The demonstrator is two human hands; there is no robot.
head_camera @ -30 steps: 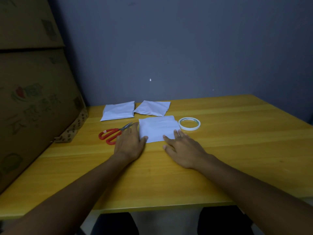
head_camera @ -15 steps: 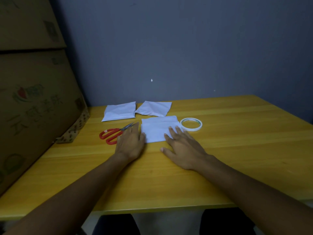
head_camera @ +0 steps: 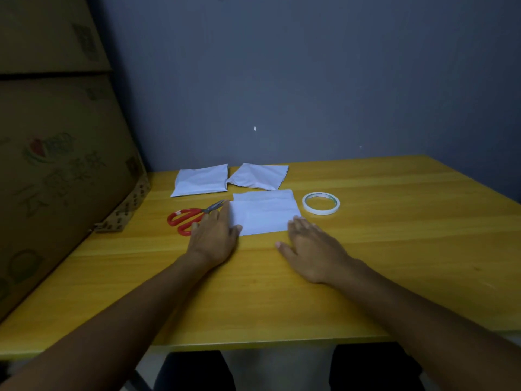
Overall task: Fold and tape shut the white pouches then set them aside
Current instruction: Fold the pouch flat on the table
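Note:
A flat white pouch (head_camera: 265,213) lies on the yellow table (head_camera: 394,235) in front of me, its far flap folded over. My left hand (head_camera: 215,238) lies flat against the pouch's left edge, thumb touching its near left corner. My right hand (head_camera: 310,246) rests flat on the table, fingertips at the pouch's near right corner. Two more white pouches (head_camera: 201,180) (head_camera: 259,176) lie side by side behind it. A roll of tape (head_camera: 320,203) sits just right of the pouch.
Red-handled scissors (head_camera: 191,217) lie left of the pouch, partly under my left hand. Large cardboard boxes (head_camera: 56,165) stand along the table's left side. A dark wall backs the table.
My right hand has slid back and to the right, off the pouch's top to its near right corner. My left hand stays at the left edge.

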